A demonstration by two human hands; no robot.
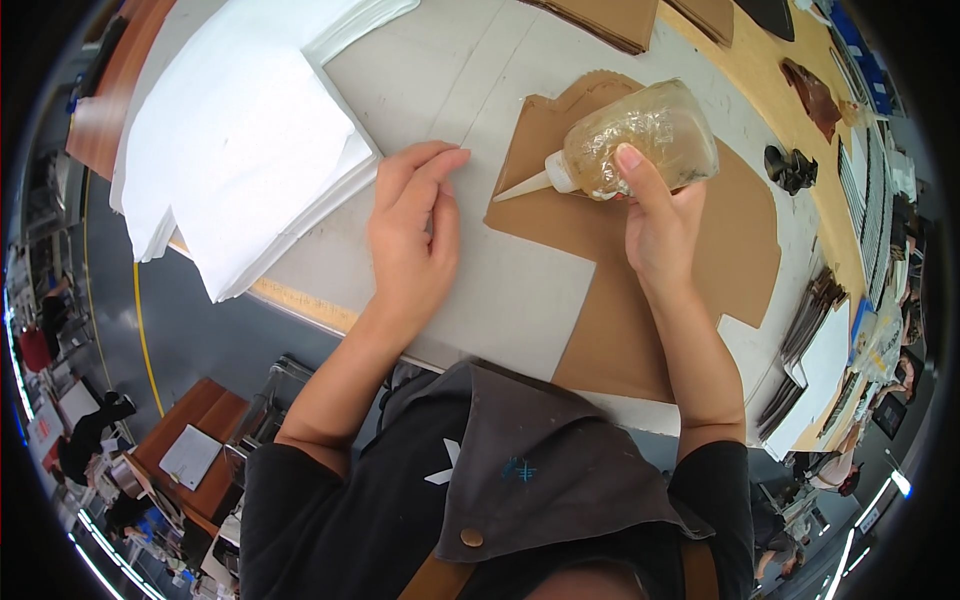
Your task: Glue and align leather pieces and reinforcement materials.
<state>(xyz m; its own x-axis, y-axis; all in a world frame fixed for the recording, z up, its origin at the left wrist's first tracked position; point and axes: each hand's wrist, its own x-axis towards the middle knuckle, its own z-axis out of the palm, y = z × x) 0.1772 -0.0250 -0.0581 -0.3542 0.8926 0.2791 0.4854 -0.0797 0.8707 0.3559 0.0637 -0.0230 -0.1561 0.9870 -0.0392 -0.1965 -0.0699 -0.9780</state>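
My right hand (663, 225) is closed around a clear plastic squeeze bottle (640, 130), thumb on its near side. Yellowish glue-like liquid clings inside the bottle, which is tipped on its side. Its white cap and long pointed nozzle (522, 187) aim left, with the tip over the left corner of a brown sheet (720, 260). That sheet is cut to a shaped outline and lies flat on the grey tabletop (470, 290). To its left, my left hand (413, 205) hovers or rests at the tabletop, fingers loosely bent and apart, with nothing visible in them.
A thick stack of white sheets (240, 150) lies left of my left hand. Brown cut pieces (600, 20) are piled at the far edge. Dark pieces (800, 350) are stacked at the right, near a small black item (790, 170). A yellow ruler strip (305, 303) runs along the near edge.
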